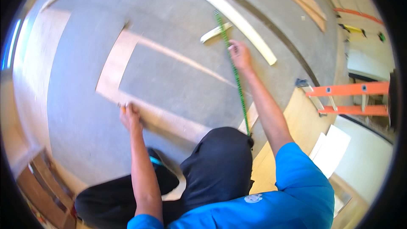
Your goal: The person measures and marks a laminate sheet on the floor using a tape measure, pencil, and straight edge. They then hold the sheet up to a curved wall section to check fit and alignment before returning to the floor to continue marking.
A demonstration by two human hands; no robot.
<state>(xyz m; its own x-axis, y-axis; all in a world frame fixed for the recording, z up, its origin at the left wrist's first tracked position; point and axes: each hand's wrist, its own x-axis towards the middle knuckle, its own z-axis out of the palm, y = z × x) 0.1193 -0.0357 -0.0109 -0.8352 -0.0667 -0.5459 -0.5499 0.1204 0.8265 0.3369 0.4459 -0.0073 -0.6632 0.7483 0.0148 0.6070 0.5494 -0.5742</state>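
Observation:
My left hand (131, 116) holds a small orange pencil-like item (123, 108) over the lower strip of a rectangular plywood frame (111, 70) lying on the grey floor. My right hand (239, 53) grips a green tape measure (237, 80), stretched from a short pale wood piece (208, 36) down to beside my bent knee. The frame's upper right strip is narrower. A long cream board (254, 34) lies diagonally just beyond the tape's far end.
Orange ladder sections (352, 90) are at the right, beside a wide plywood sheet (280, 140) and white panels (339, 144). Curved-looking boards (309, 4) lie at the top right, pale plywood (51, 29) at the left, and a dark wooden structure (40, 186) at the lower left.

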